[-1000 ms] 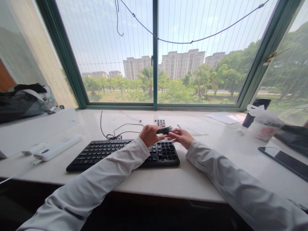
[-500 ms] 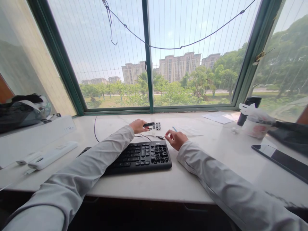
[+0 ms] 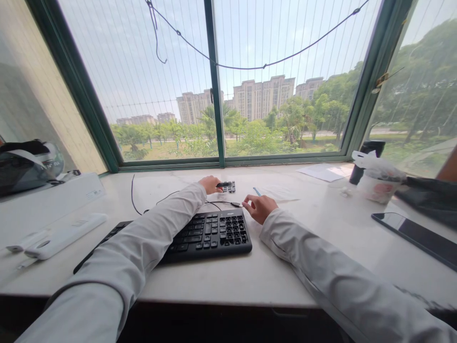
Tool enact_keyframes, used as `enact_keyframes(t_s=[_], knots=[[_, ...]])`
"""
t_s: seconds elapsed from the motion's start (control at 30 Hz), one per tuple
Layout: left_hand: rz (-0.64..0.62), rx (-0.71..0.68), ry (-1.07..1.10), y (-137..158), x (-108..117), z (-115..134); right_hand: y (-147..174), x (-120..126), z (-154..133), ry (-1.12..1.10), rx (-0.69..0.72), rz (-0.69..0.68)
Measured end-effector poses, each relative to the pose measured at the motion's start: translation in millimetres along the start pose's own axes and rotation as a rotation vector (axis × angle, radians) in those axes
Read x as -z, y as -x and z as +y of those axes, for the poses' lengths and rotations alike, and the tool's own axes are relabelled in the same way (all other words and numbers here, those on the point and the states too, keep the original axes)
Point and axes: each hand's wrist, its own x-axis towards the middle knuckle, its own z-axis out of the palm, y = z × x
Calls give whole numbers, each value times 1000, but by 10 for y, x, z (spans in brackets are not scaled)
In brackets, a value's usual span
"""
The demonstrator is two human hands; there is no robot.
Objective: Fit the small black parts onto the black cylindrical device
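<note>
My left hand [image 3: 210, 185] is closed around a slim black tool [image 3: 224, 184] that looks like tweezers; its tip is too small to make out. That tool is over several loose black keycaps [image 3: 231, 187], laid in a small group on the white tabletop. Below the hands lies a black keyboard [image 3: 214, 233], its number pad showing bare square sockets without caps. My left forearm crosses over its main keys and hides many of them. To the right, my right hand [image 3: 260, 207] rests with fingers curled around a thin light-blue stick [image 3: 256, 191], beside the keyboard's upper right corner.
A black cable with a plug [image 3: 234, 204] lies behind the keyboard. A phone [image 3: 416, 238] and a bagged tub [image 3: 380, 183] are at right, papers [image 3: 324, 172] near the window. On the left are a white power strip [image 3: 66, 236] and a long white box [image 3: 53, 202].
My left hand has shifted slightly right with the black tool, lowering it onto the loose keycaps. My right hand stays almost still. The whole view has moved a little.
</note>
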Motion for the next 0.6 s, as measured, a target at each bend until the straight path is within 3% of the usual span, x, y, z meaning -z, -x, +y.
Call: enact_keyframes(t_s=[0.6], knots=[[-6,-7,15,-6,-51,-10,3,17,-12,-1,-3,-42]])
